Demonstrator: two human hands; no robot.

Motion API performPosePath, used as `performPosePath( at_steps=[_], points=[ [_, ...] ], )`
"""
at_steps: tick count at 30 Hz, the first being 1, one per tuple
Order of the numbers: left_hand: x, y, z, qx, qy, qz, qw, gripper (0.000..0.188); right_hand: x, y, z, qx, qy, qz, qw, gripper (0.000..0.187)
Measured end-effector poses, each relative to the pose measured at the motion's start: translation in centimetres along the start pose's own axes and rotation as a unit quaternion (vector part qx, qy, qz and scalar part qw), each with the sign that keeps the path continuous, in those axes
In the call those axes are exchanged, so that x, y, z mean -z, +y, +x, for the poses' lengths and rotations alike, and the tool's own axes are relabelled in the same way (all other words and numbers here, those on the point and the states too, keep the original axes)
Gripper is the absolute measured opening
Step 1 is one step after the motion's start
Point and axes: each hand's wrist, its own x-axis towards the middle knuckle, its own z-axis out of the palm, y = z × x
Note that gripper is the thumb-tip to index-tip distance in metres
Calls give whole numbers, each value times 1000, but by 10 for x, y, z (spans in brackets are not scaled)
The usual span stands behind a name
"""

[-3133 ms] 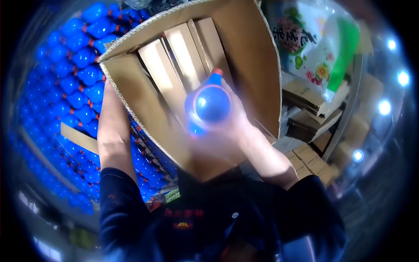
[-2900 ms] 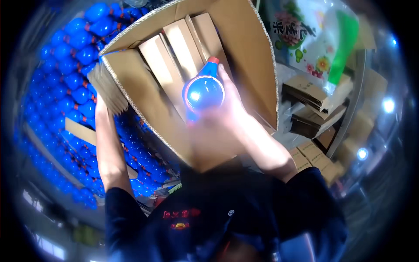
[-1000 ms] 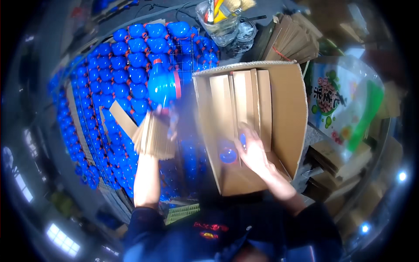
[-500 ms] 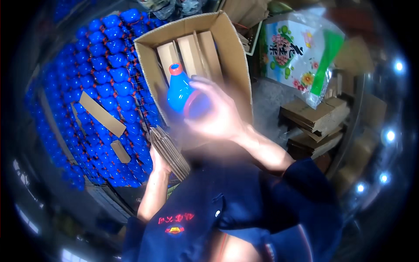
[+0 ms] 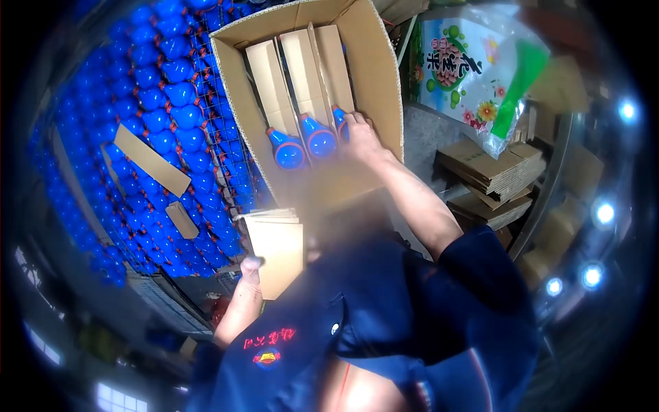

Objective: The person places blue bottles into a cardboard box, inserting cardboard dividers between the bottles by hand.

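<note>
A tall open cardboard box (image 5: 384, 41) stands in front of me, with long cardboard strips (image 5: 302, 65) and thin dividers inside. Along its near side lie a blue flask-shaped piece (image 5: 287, 152) with a red rim, a middle blue piece (image 5: 320, 141) like it, and a third blue piece (image 5: 340, 120), partly covered. My right hand (image 5: 365, 141) reaches into the box with its fingers curled round that third piece. In my left hand (image 5: 248, 278) is a small stack of flat cardboard pieces (image 5: 278, 247), held upright below the box.
Many blue pieces with red parts (image 5: 182, 96) fill a wire rack on the left. A cardboard strip (image 5: 152, 161) and a shorter strip (image 5: 182, 220) lie on them. At right are a printed plastic bag (image 5: 456, 82) and stacked folded cardboard (image 5: 491, 168).
My right hand has gone from above the box, with blue pieces in it, down into the box. Three blue pieces now show there. The cardboard stack in my left hand has turned its flat face up.
</note>
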Motion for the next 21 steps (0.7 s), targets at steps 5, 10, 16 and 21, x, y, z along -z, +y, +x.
performPosePath(
  at_steps=[5,10,16,21],
  points=[
    [54,52,-9,-60,29,163,984,81,37,-49,-33,115,119,8,986,50],
    [19,80,54,-223,134,354,898,72,48,-128,-76,167,-84,396,899,34],
    [28,122,57,-323,121,237,908,69,3,-151,21,86,105,207,969,21],
    [-4,124,69,-271,86,157,946,70,-117,-123,64,85,86,-37,992,26]
  ],
)
